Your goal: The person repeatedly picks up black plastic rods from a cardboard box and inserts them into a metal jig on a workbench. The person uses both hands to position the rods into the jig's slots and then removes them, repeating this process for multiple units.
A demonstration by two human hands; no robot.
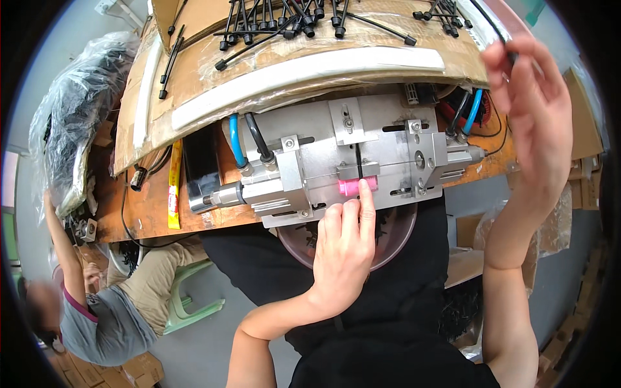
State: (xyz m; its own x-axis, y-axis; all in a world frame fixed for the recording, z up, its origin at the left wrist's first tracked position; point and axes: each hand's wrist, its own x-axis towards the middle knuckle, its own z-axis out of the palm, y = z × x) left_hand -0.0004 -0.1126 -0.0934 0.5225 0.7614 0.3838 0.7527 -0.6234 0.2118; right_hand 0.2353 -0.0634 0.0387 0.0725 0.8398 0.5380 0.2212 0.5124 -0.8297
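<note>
Nearest: shows black-clothed lap [259, 258], with translucent bowl [404, 240] above it, partly beneath the fixture's front edge and containing small dark pieces.

Angles left forearm in from lower edge, up and to the right, with elbow bent. Holds left hand [343, 255] back-upward just in front of metal fixture [317, 129]. Extends index finger nearly straight, away from body, with its tip on pink block [349, 187]; curls other visible fingers loosely toward palm. Presses or rests only, with no wrap around the block; cannot tell thumb position or any contents of the curled fingers.

Locates pink block at middle of fixture, near front edge, just before small metal block [349, 171]. Shows thin black strip [359, 153] running away from there along fixture's centre line.

Runs right forearm steeply up along the right side. Raises right hand [540, 110] well clear of fixture, past its right end, with fingers bent and wrist high. Closes fingertips on black rod [490, 22], near its lower end; cannot tell exact thumb contact.

Beyond fixture: shows cardboard sheet [200, 77] with white foam strip [310, 81] and scattered capped black rods [310, 30].

Far left: shows co-worker in grey shirt [110, 323], with arm raised to clear plastic bag [84, 90].
</note>
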